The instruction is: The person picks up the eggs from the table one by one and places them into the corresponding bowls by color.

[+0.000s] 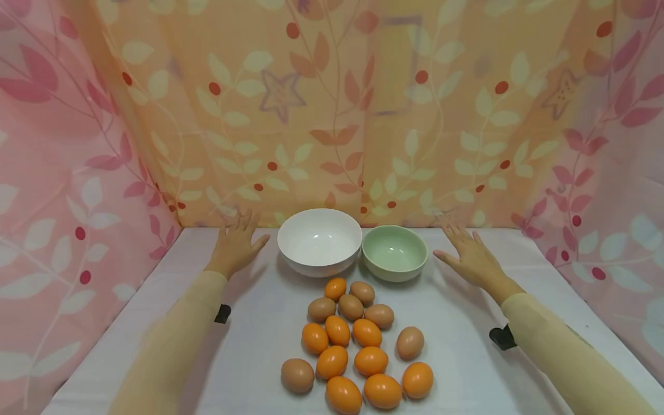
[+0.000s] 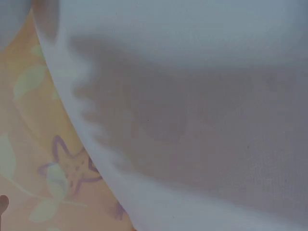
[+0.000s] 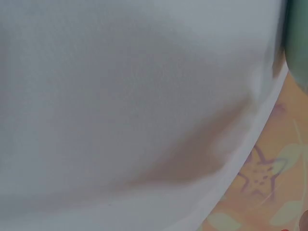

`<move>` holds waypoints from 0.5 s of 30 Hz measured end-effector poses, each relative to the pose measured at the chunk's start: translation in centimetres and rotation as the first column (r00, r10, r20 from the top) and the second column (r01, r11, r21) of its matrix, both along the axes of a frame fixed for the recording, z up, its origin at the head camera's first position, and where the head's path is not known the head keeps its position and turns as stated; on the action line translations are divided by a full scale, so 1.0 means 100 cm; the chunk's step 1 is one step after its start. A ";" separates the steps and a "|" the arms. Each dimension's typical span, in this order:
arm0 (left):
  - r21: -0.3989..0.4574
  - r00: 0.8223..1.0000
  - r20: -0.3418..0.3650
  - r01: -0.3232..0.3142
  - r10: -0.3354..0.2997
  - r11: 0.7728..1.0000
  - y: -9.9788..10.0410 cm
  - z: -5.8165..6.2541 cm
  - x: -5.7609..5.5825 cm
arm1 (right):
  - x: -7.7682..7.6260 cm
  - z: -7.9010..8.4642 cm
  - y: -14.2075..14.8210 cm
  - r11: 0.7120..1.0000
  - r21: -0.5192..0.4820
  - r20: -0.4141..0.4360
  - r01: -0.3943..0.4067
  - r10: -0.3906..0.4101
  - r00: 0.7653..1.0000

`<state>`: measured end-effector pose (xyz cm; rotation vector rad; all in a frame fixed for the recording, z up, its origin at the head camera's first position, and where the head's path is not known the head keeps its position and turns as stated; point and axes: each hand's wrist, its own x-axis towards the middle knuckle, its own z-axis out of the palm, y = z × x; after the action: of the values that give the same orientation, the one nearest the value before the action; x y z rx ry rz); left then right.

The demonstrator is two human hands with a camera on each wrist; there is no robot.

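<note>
In the head view my left hand [image 1: 236, 245] is spread with straight fingers to the left of a white bowl [image 1: 320, 268], apart from it. On the other side, my right hand [image 1: 472, 256] has its fingers extended beside a smaller green bowl [image 1: 395, 271], not touching it. Both bowls stand upright side by side, with nothing seen inside. In front of them lie several orange eggs [image 1: 344, 395] and several brown eggs [image 1: 298, 376], loosely grouped. The left wrist view shows mostly a hand's shadow on the cloth; in the right wrist view part of the green bowl [image 3: 299, 43] appears at the edge.
A white cloth [image 1: 249, 357] covers the table. Behind it hangs a yellow patterned curtain [image 1: 332, 115], with pink patterned curtains [image 1: 57, 190] at the sides. A dark strap piece [image 1: 223, 314] shows at the left sleeve, another dark piece [image 1: 502, 338] at the right.
</note>
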<state>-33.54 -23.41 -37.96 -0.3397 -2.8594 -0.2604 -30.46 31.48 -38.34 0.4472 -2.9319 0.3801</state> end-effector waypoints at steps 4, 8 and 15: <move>0.007 1.000 0.005 0.009 -0.009 1.000 0.002 0.000 0.001 | 0.006 0.003 -0.003 1.000 -0.029 -0.005 -0.011 0.011 1.000; 0.015 1.000 0.024 0.013 -0.014 1.000 0.005 0.002 0.004 | 0.013 0.006 -0.003 0.998 -0.064 0.007 -0.017 0.018 1.000; 0.049 0.999 0.038 0.035 -0.037 0.998 0.008 0.002 0.009 | 0.028 0.005 -0.005 0.993 -0.117 0.050 -0.021 0.027 0.998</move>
<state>-32.67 -22.65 -37.75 -0.3803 -2.8817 -0.3466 -27.71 30.97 -37.80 0.4629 -2.9353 0.5711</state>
